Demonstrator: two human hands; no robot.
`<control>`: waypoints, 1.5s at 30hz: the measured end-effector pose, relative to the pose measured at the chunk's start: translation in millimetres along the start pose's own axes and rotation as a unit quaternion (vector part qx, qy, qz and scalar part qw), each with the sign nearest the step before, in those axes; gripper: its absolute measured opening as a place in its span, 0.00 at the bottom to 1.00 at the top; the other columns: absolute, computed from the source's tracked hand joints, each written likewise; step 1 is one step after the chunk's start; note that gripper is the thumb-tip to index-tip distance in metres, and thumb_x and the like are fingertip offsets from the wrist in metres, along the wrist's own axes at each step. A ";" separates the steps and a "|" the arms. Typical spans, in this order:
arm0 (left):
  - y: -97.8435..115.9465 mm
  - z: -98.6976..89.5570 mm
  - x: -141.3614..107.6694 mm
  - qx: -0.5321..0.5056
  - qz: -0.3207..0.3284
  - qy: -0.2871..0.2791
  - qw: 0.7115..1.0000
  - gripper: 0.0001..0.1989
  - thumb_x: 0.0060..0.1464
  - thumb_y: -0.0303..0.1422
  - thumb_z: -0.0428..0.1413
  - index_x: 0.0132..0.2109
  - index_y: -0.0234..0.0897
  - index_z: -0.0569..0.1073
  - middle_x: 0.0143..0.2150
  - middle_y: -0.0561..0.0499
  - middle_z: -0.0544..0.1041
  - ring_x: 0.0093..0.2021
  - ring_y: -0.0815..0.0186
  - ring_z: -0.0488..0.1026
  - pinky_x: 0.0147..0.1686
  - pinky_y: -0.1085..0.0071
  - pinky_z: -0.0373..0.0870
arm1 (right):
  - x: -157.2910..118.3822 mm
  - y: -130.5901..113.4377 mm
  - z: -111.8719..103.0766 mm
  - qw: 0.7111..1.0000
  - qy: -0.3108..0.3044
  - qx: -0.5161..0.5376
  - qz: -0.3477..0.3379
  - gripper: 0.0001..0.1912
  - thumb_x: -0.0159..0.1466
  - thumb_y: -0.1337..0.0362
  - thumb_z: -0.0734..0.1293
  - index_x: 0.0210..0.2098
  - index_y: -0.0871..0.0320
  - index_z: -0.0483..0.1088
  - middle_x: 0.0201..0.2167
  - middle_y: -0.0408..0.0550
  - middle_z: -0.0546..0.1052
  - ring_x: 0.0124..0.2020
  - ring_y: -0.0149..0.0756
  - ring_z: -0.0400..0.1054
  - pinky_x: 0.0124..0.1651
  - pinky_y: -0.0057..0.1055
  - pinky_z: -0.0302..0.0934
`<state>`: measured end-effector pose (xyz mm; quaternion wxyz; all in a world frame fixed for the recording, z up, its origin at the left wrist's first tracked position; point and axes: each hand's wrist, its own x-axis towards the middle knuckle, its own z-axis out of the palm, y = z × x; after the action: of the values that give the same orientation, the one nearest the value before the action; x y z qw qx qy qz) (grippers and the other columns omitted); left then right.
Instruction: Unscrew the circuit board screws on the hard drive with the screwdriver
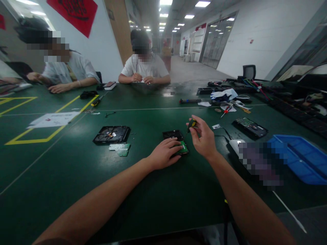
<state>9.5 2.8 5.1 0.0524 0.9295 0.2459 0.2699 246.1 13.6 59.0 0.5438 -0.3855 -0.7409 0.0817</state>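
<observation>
A black hard drive with a green circuit board [184,147] on it lies on the green table in front of me. My left hand [167,151] rests over it, fingers stretched across the board and covering part of it. In my right hand [203,137] is a screwdriver [191,125] with a dark and yellow handle, tilted so its thin shaft points down at the drive's right side. Whether the tip touches a screw is too small to tell. To the left lie another black drive body [112,134] and a loose green circuit board [120,149], with tiny screws beside them.
At right are another hard drive [249,128], a blue tray [301,158] and a partly blurred device with a cable [226,131]. A red screwdriver [226,110] and cloths lie farther back. Two people sit across the table. Another screwdriver [96,101] lies at far left.
</observation>
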 end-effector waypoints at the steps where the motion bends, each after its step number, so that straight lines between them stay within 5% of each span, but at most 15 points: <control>1: -0.2 0.1 -0.1 -0.001 0.000 0.000 1.000 0.21 0.70 0.40 0.58 0.65 0.39 0.74 0.66 0.41 0.76 0.73 0.47 0.68 0.71 0.45 0.68 | 0.7 -1.6 -0.5 1.000 0.004 -0.011 -0.005 0.27 0.75 0.64 0.65 0.71 0.43 0.64 0.62 0.54 0.76 0.56 0.47 0.78 0.56 0.50 0.80; 8: -0.4 -0.7 -0.1 -0.001 -0.004 -0.006 1.000 0.20 0.69 0.40 0.59 0.64 0.39 0.74 0.66 0.40 0.76 0.73 0.47 0.68 0.71 0.45 0.68 | 3.6 -9.9 -2.7 0.997 0.043 -0.060 -0.029 0.24 0.71 0.61 0.72 0.65 0.45 0.70 0.54 0.53 0.74 0.50 0.45 0.75 0.45 0.45 0.82; 17: 1.3 -1.8 0.7 -0.006 -0.007 -0.004 1.000 0.21 0.69 0.40 0.58 0.65 0.40 0.74 0.65 0.40 0.76 0.73 0.46 0.68 0.70 0.43 0.69 | -1.2 -2.0 1.3 1.000 0.006 0.003 0.002 0.28 0.75 0.65 0.65 0.73 0.45 0.61 0.61 0.55 0.76 0.54 0.46 0.79 0.56 0.50 0.79; 21: 1.1 -1.8 0.6 -0.006 -0.005 -0.005 1.000 0.21 0.69 0.40 0.58 0.65 0.40 0.74 0.65 0.41 0.76 0.73 0.46 0.68 0.71 0.43 0.68 | 0.2 -3.0 -0.4 0.998 0.018 -0.058 -0.015 0.26 0.73 0.63 0.68 0.69 0.44 0.67 0.57 0.54 0.76 0.55 0.48 0.76 0.53 0.50 0.81; 28: 0.2 0.3 0.0 -0.001 -0.003 0.001 1.000 0.20 0.69 0.40 0.58 0.64 0.39 0.74 0.65 0.41 0.76 0.72 0.47 0.68 0.71 0.44 0.68 | -1.3 -1.7 0.9 1.000 -0.005 0.004 0.007 0.26 0.75 0.64 0.65 0.71 0.45 0.64 0.59 0.53 0.76 0.53 0.45 0.79 0.55 0.50 0.79; 39: -1.1 -1.3 0.2 -0.006 -0.005 -0.014 1.000 0.21 0.70 0.40 0.58 0.65 0.40 0.74 0.66 0.41 0.76 0.73 0.46 0.67 0.71 0.44 0.68 | 4.0 -9.5 -4.0 0.993 0.046 -0.100 -0.041 0.21 0.72 0.59 0.71 0.63 0.45 0.70 0.50 0.52 0.76 0.47 0.47 0.74 0.48 0.50 0.78; 45: -0.3 -0.8 0.1 -0.007 -0.006 -0.008 1.000 0.21 0.70 0.40 0.58 0.65 0.40 0.74 0.66 0.40 0.76 0.73 0.46 0.68 0.71 0.43 0.68 | -0.7 -6.3 -0.2 0.999 0.014 -0.047 -0.011 0.26 0.76 0.64 0.63 0.72 0.43 0.62 0.60 0.52 0.77 0.52 0.46 0.79 0.57 0.53 0.76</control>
<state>9.0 3.0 5.8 0.0623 0.9299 0.2488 0.2637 243.3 8.8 61.9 0.5366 -0.4038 -0.7401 0.0355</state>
